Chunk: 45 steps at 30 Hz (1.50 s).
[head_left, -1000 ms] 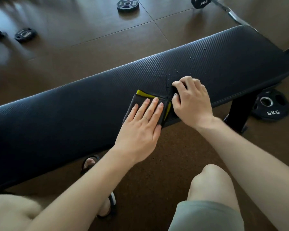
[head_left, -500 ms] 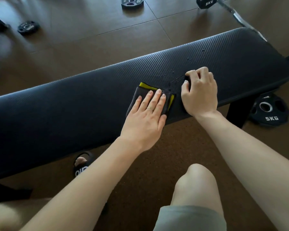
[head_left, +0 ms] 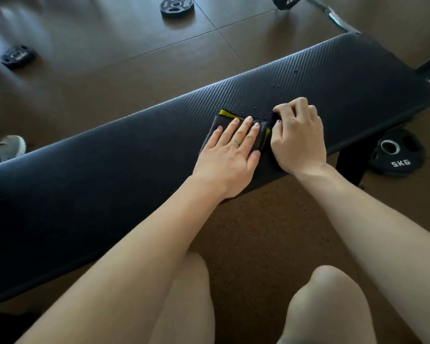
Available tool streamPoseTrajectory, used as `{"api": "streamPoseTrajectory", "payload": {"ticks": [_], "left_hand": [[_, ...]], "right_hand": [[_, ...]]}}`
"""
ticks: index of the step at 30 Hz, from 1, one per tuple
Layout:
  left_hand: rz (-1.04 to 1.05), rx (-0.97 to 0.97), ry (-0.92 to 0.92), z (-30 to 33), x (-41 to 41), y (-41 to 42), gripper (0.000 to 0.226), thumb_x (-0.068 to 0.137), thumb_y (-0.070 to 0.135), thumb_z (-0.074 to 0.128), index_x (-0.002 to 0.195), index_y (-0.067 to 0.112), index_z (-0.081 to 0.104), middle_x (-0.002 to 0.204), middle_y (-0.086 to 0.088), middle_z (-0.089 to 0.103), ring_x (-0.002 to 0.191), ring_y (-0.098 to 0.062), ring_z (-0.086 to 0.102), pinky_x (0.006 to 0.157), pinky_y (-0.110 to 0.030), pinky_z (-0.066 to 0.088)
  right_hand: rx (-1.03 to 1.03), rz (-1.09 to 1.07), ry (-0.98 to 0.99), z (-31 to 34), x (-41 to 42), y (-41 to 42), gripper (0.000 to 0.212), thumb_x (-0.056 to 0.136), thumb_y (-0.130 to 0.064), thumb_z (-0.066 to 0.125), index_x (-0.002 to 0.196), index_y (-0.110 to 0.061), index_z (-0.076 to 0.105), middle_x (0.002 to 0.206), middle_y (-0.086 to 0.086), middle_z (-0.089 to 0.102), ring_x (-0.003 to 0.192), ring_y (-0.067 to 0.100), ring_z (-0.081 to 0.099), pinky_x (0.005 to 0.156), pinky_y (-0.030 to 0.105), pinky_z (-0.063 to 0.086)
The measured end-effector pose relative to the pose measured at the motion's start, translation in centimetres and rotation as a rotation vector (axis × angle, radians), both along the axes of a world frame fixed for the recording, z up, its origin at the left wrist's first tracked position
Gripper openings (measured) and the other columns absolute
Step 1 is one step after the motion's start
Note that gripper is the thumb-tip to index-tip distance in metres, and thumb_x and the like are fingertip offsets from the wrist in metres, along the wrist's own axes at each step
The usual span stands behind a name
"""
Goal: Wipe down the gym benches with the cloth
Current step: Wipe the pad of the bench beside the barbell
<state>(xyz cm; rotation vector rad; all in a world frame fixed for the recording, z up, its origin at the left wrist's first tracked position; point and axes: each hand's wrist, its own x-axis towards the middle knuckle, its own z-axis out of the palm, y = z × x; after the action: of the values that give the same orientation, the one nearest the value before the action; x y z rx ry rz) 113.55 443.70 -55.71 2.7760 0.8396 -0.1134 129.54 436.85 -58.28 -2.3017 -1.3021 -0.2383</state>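
Left hand (head_left: 230,155) lies flat, fingers straight, pressing the cloth (head_left: 215,129) down on the bench (head_left: 109,180) pad, toward its near edge. Cloth looks soft, light, folded; dark with a yellow border. Best worked under a flat palm, or pinched at a corner. Right hand (head_left: 299,137) curls at the cloth's right end, grip apparently pinching it; the contact itself is hidden. Droplets (head_left: 276,86) beyond on the ribbed pad, likely slick
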Motion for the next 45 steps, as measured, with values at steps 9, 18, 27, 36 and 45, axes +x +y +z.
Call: {"api": "streamPoseTrajectory", "payload": {"ticks": [9, 18, 27, 36, 45], "left_hand": [[-0.104, 0.008, 0.012, -0.2, 2.0, 3.2, 0.061, 0.110, 0.049, 0.013, 0.165, 0.030, -0.005, 0.172, 0.010, -0.013, 0.157, -0.010, -0.016, 0.127, -0.036, -0.012], [-0.106, -0.027, 0.042, 0.1, 7.8, 8.8, 0.060, 0.110, 0.047, 0.013, 0.165, 0.029, -0.003, 0.173, 0.009, -0.011, 0.158, -0.011, -0.013, 0.127, -0.037, -0.010], [-0.174, -0.036, 0.053, 1.0, -3.9, 5.4, 0.061, 0.109, 0.051, 0.011, 0.163, 0.035, -0.012, 0.168, 0.015, -0.021, 0.154, -0.006, -0.024, 0.127, -0.035, -0.014], [-0.091, -0.032, 0.049, 0.2, 5.7, 12.8, 0.059, 0.110, 0.044, 0.015, 0.165, 0.031, 0.001, 0.173, 0.010, -0.007, 0.159, -0.011, -0.009, 0.127, -0.036, -0.008], [-0.124, -0.029, 0.084, 1.2, -3.5, 8.5, 0.059, 0.108, 0.050, 0.009, 0.160, 0.041, -0.015, 0.166, 0.020, -0.025, 0.152, -0.004, -0.027, 0.126, -0.033, -0.017]], "right_hand": [[0.035, -0.050, 0.043, 0.3, -0.4, 0.2, 0.047, 0.096, -0.028, 0.030, 0.122, -0.011, 0.066, 0.117, 0.011, 0.058, 0.104, 0.028, 0.056, 0.090, 0.038, 0.047], [0.093, -0.172, 0.065, 0.0, -0.2, 0.6, 0.027, 0.096, -0.014, 0.047, 0.118, -0.010, 0.062, 0.114, 0.008, 0.057, 0.101, 0.021, 0.054, 0.079, 0.023, 0.038], [0.024, -0.187, 0.064, 0.2, -0.5, 0.6, 0.025, 0.096, -0.013, 0.049, 0.118, -0.009, 0.061, 0.115, 0.009, 0.054, 0.102, 0.025, 0.053, 0.075, 0.028, 0.041], [0.061, -0.207, 0.055, -0.2, -0.3, 0.7, 0.025, 0.095, -0.013, 0.050, 0.116, -0.010, 0.062, 0.112, 0.007, 0.055, 0.099, 0.023, 0.053, 0.074, 0.028, 0.039], [0.044, -0.200, 0.067, -0.1, -0.5, 0.6, 0.025, 0.096, -0.014, 0.052, 0.119, -0.011, 0.062, 0.115, 0.007, 0.055, 0.102, 0.023, 0.053, 0.077, 0.026, 0.040]]}}
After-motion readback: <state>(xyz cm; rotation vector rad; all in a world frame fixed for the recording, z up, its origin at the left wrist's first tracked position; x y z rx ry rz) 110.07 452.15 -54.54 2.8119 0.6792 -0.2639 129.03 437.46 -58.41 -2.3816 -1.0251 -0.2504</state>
